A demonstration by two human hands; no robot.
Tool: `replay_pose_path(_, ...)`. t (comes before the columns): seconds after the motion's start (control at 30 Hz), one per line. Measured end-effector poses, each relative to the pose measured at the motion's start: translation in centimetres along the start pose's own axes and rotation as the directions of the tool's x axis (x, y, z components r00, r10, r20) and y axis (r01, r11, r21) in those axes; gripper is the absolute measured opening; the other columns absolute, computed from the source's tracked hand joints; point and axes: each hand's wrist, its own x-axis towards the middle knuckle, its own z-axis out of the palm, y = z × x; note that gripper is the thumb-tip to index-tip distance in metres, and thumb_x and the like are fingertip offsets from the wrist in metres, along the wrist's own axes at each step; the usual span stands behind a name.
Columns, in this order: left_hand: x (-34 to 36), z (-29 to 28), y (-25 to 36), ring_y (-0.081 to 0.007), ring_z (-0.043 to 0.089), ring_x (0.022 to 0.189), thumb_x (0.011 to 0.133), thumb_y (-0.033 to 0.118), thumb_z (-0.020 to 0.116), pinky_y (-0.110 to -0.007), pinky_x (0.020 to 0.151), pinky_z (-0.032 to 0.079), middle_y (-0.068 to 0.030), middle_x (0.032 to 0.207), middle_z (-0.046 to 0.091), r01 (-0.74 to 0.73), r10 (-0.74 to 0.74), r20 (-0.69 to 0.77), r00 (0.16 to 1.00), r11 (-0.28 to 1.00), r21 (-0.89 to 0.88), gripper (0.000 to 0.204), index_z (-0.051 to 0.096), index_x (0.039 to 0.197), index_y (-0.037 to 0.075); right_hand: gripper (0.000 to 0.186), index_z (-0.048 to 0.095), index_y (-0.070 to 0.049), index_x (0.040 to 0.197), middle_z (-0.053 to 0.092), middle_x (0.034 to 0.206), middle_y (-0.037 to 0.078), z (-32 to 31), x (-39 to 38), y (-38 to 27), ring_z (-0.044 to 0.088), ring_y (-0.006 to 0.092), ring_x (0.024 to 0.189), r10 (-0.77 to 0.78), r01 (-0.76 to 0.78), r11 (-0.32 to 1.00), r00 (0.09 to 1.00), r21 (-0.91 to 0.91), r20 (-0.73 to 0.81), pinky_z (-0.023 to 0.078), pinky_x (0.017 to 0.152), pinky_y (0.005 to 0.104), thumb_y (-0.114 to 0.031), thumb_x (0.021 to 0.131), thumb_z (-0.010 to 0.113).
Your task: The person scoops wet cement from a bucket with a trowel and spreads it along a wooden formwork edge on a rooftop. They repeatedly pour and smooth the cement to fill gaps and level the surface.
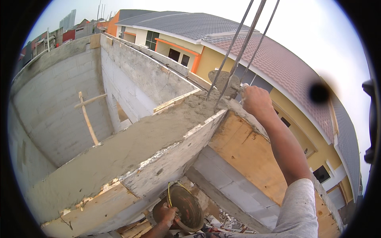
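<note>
My right hand (256,100) reaches out at the wall corner, closed round the handle of a trowel. The trowel's grey, mortar-smeared blade (229,82) is beside the upright steel bars (238,55), over a heap of wet mortar (200,104). Low down, my left hand (164,214) is closed on a dark round bucket (193,210) with a yellowish handle, gripping at its rim or handle. Grey residue coats the bucket's inside. Between the hands runs a wall top of wet grey concrete (119,148), edged by boards.
Plywood formwork (242,152) lines the wall right of the corner. A bamboo prop with a crosspiece (88,117) stands in the block-walled room at left. Far below lies rubble (226,220). A yellow house (216,61) with a tiled roof stands behind.
</note>
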Motion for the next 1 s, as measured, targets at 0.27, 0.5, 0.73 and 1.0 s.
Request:
replay_pose_path(0.27, 1.1, 0.4, -1.1, -0.0152, 0.057, 0.061, 0.068, 0.004, 0.07, -0.035, 0.054, 0.047, -0.0043, 0.072, 0.06, -0.081, 0.08, 0.028, 0.996, 0.995, 0.05, 0.02, 0.062, 0.086, 0.002, 0.024, 0.069, -0.005, 0.101, 0.071, 0.098, 0.019, -0.6, 0.1, 0.1, 0.069, 0.0345, 0.094, 0.011, -0.017, 0.997, 0.997, 0.077, 0.075, 0.056, 0.082, 0.0447, -0.009, 0.078, 0.064)
replay_pose_path(0.5, 2.1, 0.4, -1.6, -0.0148, 0.058, 0.06, 0.071, 0.003, 0.069, -0.035, 0.052, 0.048, -0.0041, 0.073, 0.06, -0.142, 0.142, 0.013, 0.99, 0.99, -0.026, 0.018, 0.062, 0.087, 0.001, 0.023, 0.072, -0.002, 0.096, 0.071, 0.102, 0.019, -0.4, 0.8, -0.6, 0.069, 0.0355, 0.097, -0.109, 0.099, 0.994, 0.961, 0.054, 0.254, 0.057, 0.083, 0.0439, -0.009, 0.077, 0.062)
replay_pose_path(0.73, 1.1, -0.3, -0.4, -0.0148, 0.058, 0.056, 0.071, 0.0, 0.068, -0.035, 0.048, 0.048, -0.0044, 0.073, 0.061, -0.132, 0.133, -0.003, 0.991, 0.984, -0.122, 0.015, 0.062, 0.085, 0.001, 0.028, 0.07, 0.001, 0.1, 0.071, 0.104, 0.02, 0.0, 1.4, 0.8, 0.069, 0.0356, 0.098, -0.057, 0.054, 0.998, 0.957, 0.019, 0.284, 0.056, 0.084, 0.0442, -0.012, 0.078, 0.061)
replay_pose_path(1.0, 2.1, -1.5, -1.8, -0.0171, 0.058, 0.053, 0.071, -0.002, 0.067, -0.035, 0.046, 0.049, -0.0059, 0.072, 0.06, -0.169, 0.167, -0.031, 0.985, 0.984, -0.057, 0.017, 0.059, 0.085, 0.002, 0.029, 0.069, -0.002, 0.106, 0.07, 0.109, 0.018, 1.8, 2.2, 1.4, 0.067, 0.0348, 0.105, 0.091, -0.109, 0.99, 0.977, 0.086, 0.192, 0.055, 0.088, 0.0427, -0.014, 0.082, 0.059)
